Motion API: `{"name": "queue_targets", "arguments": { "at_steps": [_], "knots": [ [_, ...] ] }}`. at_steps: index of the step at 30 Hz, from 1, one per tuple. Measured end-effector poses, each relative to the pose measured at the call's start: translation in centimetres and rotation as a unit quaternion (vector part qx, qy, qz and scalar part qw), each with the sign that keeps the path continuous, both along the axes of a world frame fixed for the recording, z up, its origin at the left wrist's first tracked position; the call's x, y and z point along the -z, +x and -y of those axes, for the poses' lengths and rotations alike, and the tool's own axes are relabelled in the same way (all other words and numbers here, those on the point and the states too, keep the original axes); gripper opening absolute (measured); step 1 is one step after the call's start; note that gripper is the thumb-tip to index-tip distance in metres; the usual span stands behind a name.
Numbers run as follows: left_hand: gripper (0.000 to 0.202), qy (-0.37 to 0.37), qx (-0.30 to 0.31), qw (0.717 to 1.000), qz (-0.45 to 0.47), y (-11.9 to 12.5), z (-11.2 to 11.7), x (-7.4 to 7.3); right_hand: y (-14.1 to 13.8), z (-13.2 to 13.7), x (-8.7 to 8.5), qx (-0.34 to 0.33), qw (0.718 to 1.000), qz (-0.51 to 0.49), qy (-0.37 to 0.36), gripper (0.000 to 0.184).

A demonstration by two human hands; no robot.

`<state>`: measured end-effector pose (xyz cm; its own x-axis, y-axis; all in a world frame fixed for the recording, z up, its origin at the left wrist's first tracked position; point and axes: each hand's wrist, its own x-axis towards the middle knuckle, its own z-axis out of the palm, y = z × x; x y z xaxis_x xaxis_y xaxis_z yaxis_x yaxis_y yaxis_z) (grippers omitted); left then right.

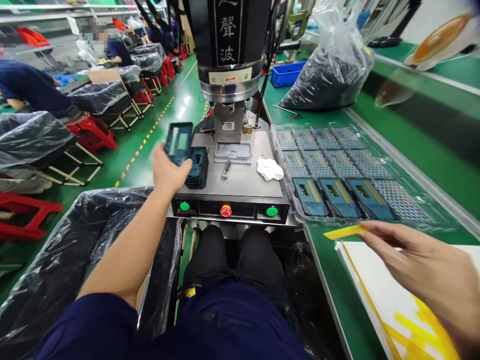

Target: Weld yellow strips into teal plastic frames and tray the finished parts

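My left hand [170,170] grips a dark teal plastic frame [179,137] with a window in it, held up just above and beside a stack of similar frames [197,172] on the machine's left side. Between the fingertips of my right hand [420,265] is a thin yellow strip [343,232], above the green bench. Below that hand lies a white sheet or box [369,280] with several more yellow strips [420,330]. The press head [228,122] stands over a pale fixture [233,151] on the metal plate.
A clear tray [296,207] at right holds several teal parts with yellow strips. A white cloth [270,169] lies on the machine plate. Green buttons and a red button [225,211] line its front. A plastic-lined bin [86,240] stands at left; a full bag [330,75] sits behind.
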<state>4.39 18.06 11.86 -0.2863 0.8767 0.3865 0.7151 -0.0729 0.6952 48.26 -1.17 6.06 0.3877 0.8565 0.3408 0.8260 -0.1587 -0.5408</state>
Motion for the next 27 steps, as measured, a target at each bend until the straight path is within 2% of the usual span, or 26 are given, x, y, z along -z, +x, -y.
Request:
{"name": "queue_targets", "arguments": {
  "at_steps": [2,4,5,7,9,12,15,18,20,24,27],
  "knots": [
    [0.095,0.071,0.051,0.99,0.114,-0.5,2.1,0.3,-2.4,-0.8,-0.5,-0.069,0.995,-0.062,0.022,0.052],
    [0.092,0.083,0.138,0.955,0.249,-0.7,4.6,1.3,-4.6,-1.7,-0.4,-0.071,0.985,-0.157,0.022,0.05],
    [0.089,0.066,0.173,0.932,0.31,-0.6,6.0,2.0,-5.8,-2.1,-0.2,-0.07,0.968,-0.241,-0.001,0.049],
    [0.082,-0.001,0.205,0.885,0.419,-0.3,9.0,3.7,-8.0,-2.8,0.4,-0.08,0.911,-0.4,-0.064,0.05],
    [0.073,-0.094,0.191,0.835,0.507,0.5,11.8,5.7,-10.1,-3.3,1.2,-0.09,0.858,-0.495,-0.1,0.05],
    [0.059,-0.226,0.112,0.773,0.582,2.0,15.0,8.6,-12.7,-3.7,2.2,-0.103,0.82,-0.551,-0.115,0.051],
    [0.055,-0.308,0.067,0.726,0.611,3.2,16.8,10.6,-14.5,-3.8,3.1,-0.112,0.811,-0.562,-0.121,0.051],
    [0.057,-0.332,0.087,0.701,0.625,4.2,17.5,11.5,-15.6,-3.8,3.6,-0.119,0.813,-0.557,-0.125,0.049],
    [0.052,-0.335,0.101,0.689,0.635,4.8,17.6,11.5,-16.1,-3.7,3.7,-0.122,0.811,-0.558,-0.125,0.047],
    [0.031,-0.353,0.107,0.66,0.654,6.2,17.4,11.1,-16.7,-3.2,3.8,-0.122,0.808,-0.563,-0.123,0.045],
    [0.027,-0.358,0.104,0.645,0.667,7.2,17.2,10.8,-16.7,-2.9,4.1,-0.117,0.807,-0.566,-0.12,0.045]
  ]
}}
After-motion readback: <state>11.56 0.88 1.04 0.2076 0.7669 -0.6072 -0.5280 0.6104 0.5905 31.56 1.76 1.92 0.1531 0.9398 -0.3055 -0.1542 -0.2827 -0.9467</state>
